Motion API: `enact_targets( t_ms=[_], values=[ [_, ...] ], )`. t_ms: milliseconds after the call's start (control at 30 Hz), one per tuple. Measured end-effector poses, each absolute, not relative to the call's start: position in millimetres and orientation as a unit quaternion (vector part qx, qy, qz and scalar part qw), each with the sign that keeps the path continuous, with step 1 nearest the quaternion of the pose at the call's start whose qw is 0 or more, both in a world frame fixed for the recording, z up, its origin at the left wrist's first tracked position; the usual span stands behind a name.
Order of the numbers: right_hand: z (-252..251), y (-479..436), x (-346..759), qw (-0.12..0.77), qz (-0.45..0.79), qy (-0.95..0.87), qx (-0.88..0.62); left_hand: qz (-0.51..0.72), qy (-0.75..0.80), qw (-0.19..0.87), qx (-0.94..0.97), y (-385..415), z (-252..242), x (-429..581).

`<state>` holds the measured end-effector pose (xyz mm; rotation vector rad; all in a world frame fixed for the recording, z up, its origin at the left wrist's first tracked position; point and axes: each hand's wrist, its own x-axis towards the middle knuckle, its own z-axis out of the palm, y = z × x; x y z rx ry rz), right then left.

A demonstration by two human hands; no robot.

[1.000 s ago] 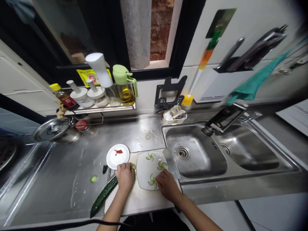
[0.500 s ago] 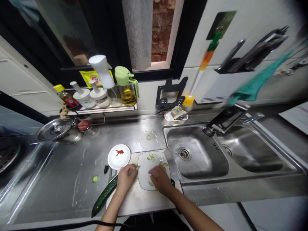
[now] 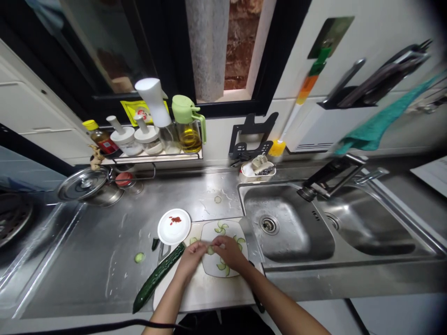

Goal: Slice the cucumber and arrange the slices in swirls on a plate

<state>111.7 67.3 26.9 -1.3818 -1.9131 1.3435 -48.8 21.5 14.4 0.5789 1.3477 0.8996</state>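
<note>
My left hand (image 3: pixel 193 258) and my right hand (image 3: pixel 228 252) meet over the left part of a white square plate (image 3: pixel 208 266). Both have their fingers pinched on a small cucumber slice (image 3: pixel 210 250) between them. Thin cucumber pieces (image 3: pixel 220 227) lie in curved pinwheel groups on the plate, at its back, right and front. The plate rests on a pale cutting board (image 3: pixel 202 298). A long dark green cucumber (image 3: pixel 159 278) lies slantwise over the board's left edge. Behind my left hand, another slice (image 3: pixel 193 240) lies on the board.
A round white plate (image 3: pixel 164 235) with red bits stands behind the cucumber. A cut end (image 3: pixel 155 243) and a slice (image 3: pixel 139 257) lie on the steel counter. A double sink (image 3: pixel 286 223) is at the right. Bottles and jars fill a shelf (image 3: pixel 157 158) at the back.
My hands have come together; the left moved right and the right moved slightly left and up. They now both hold the cucumber slice. The front cucumber group shows more fully.
</note>
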Motion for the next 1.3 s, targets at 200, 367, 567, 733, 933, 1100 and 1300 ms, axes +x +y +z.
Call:
enact_targets(
  t_ms=[200, 367, 567, 733, 933, 1100, 1300],
  values=[
    [34, 64, 116, 0.226, 0.482, -0.693, -0.486, 0.322, 0.595, 0.732, 0.075, 23, 18, -42],
    [36, 64, 121, 0.239, 0.481, -0.700, -0.470, 0.264, 0.537, 0.801, -0.009, 23, 20, -40],
    [34, 66, 127, 0.218, 0.482, -0.700, -0.479, 0.326, 0.485, 0.811, -0.038, 24, 18, -41],
    [30, 69, 129, 0.184, 0.478, -0.707, -0.488, 0.382, 0.520, 0.764, 0.004, 25, 13, -43],
    [24, 74, 124, 0.144, 0.455, -0.727, -0.494, 0.402, 0.603, 0.677, 0.129, 24, 2, -47],
    [21, 78, 118, 0.119, 0.415, -0.751, -0.499, 0.425, 0.643, 0.589, 0.243, 20, -3, -47],
    [17, 84, 109, 0.068, 0.368, -0.797, -0.473, 0.356, 0.738, 0.447, 0.359, 14, -1, -46]
  ],
)
